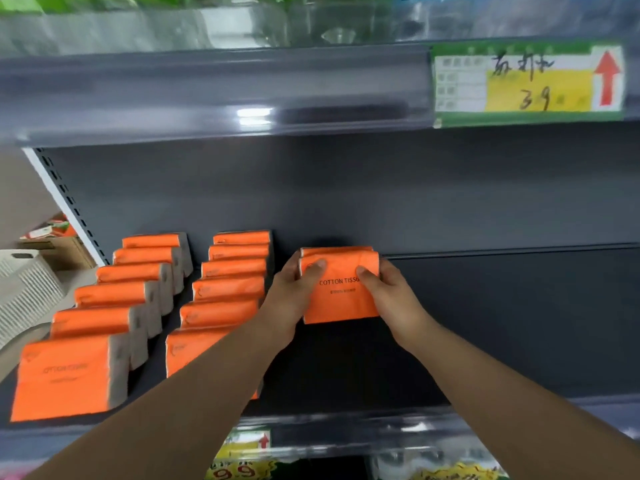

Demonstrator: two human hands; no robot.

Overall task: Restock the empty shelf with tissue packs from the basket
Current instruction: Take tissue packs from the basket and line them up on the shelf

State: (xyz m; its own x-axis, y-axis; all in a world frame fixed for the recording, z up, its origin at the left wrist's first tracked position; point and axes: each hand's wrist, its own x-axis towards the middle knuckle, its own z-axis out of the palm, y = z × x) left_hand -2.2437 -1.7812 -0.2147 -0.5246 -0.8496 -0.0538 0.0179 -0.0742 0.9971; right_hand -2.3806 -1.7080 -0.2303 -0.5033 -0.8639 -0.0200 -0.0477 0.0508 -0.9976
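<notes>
Orange plastic-wrapped tissue pack (341, 296), black lettering on its face, is held upright between a person's two bare hands towards the back of a dark grey metal shelf (502, 323). Left hand (292, 296) grips the pack's left edge, thumb curled over the upper corner; right hand (393, 294) grips the right edge, thumb likewise pressed on the orange face. The pack's lower edge sits low over the shelf surface, though whether it touches cannot be told. Directly behind it a second orange pack (336, 251) shows as a strip along the top, close to the shelf's back panel. Just left of the left hand stands a row of six orange packs (228, 289) running front to back; the left forearm crosses in front of the nearest one. Further left stands another row of six (114, 306), their grey-beige ends facing right. Beyond the perforated upright (65, 199) at the shelf's left end sit a white slatted plastic basket (24, 289) and a brown cardboard box (65, 252). Above, the clear plastic strip on the upper shelf's edge carries a green and yellow price label with a red arrow (528, 83); a similar label (247, 443) shows on the strip below the arms
</notes>
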